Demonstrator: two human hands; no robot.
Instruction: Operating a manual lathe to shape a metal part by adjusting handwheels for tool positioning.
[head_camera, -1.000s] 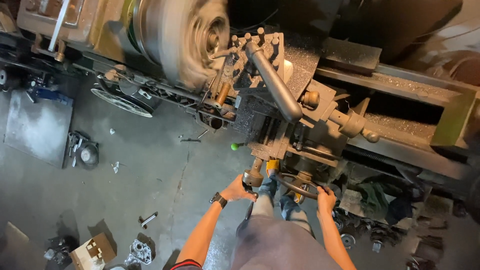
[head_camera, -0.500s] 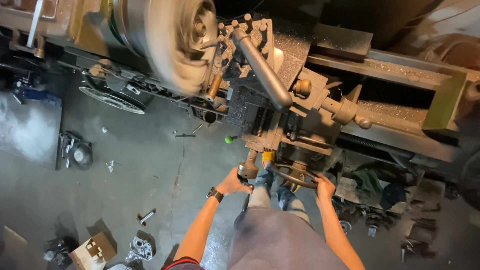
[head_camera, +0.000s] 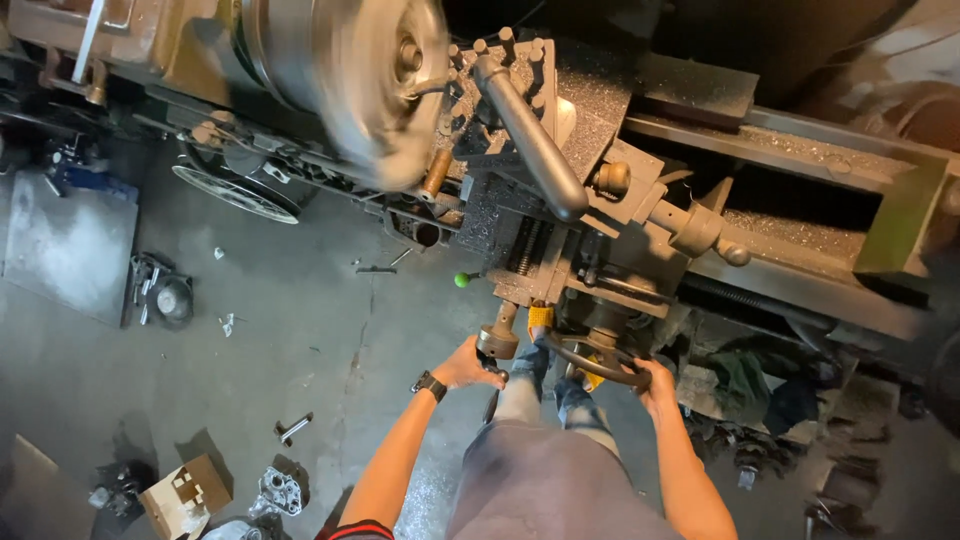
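Observation:
I stand at a large metal lathe (head_camera: 600, 200) and look down along my body. My left hand (head_camera: 468, 366), with a dark watch on the wrist, grips the cross-slide crank handle (head_camera: 497, 340) at the front of the carriage. My right hand (head_camera: 655, 385) holds the rim of the round carriage handwheel (head_camera: 597, 360). The big chuck (head_camera: 350, 80) at upper left is blurred from spinning. A long steel lever (head_camera: 530, 130) sticks up from the tool post beside it. A small green knob (head_camera: 462, 280) juts out left of the carriage.
The lathe bed (head_camera: 800, 220) runs to the right. On the concrete floor lie a flat metal plate (head_camera: 65, 245), a belt pulley (head_camera: 235, 190), a cardboard box (head_camera: 185, 495), a wrench (head_camera: 292, 428) and scattered metal parts. Rags and scrap pile up under the bed at right.
The view has shifted slightly; both hands stay on their handles. The chuck keeps spinning.

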